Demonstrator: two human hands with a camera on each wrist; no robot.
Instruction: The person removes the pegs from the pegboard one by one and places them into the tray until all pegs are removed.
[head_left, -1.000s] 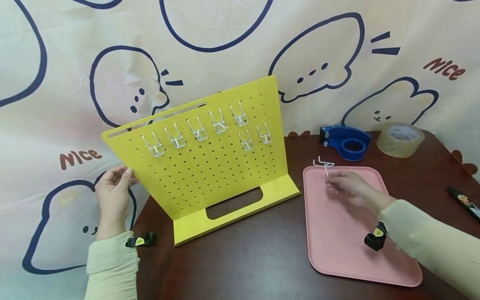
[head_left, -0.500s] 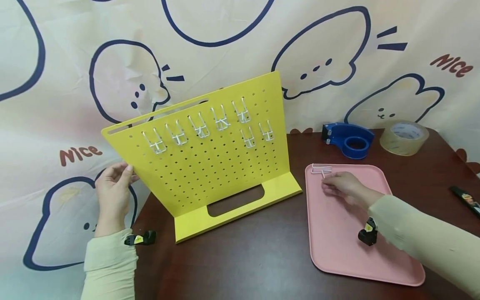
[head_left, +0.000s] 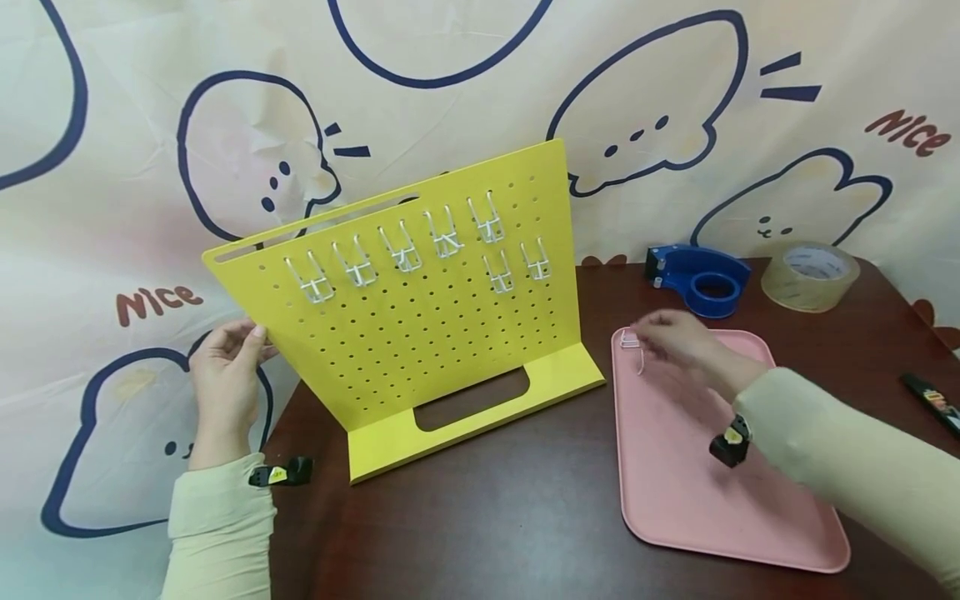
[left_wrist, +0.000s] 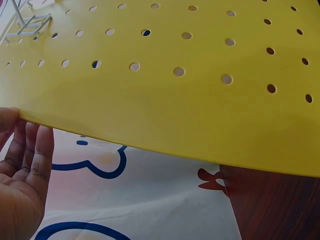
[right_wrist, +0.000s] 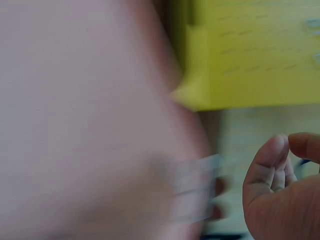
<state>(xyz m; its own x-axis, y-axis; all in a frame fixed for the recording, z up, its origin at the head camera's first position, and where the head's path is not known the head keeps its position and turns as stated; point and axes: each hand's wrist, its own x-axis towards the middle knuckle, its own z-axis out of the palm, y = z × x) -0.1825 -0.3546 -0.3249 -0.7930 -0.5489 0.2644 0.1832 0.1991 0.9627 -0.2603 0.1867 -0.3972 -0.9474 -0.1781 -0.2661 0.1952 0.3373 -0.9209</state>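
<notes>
A yellow pegboard (head_left: 442,337) stands tilted on its flanged base, with several white wire hooks (head_left: 489,227) hung in its upper holes. My left hand (head_left: 227,367) pinches the board's left edge between thumb and fingers; the left wrist view shows the thumb on the front face and the fingers (left_wrist: 41,155) behind. One loose white wire hook (head_left: 630,342) lies at the far left corner of a pink tray (head_left: 712,467). Just above it hovers my right hand (head_left: 678,343). In the right wrist view the blurred hook sits apart from that hand, whose thumb and fingertips come close together holding nothing visible.
Behind the tray, a blue tape dispenser (head_left: 697,282) and a roll of clear tape (head_left: 802,287) stand on the dark wooden table (head_left: 465,517). A black object with a coloured label (head_left: 932,400) lies at the right. A patterned cloth (head_left: 465,50) hangs behind the table.
My right hand has lowered the loose hook onto the tray's far left corner, let it go and risen slightly. The left hand keeps its hold on the pegboard.
</notes>
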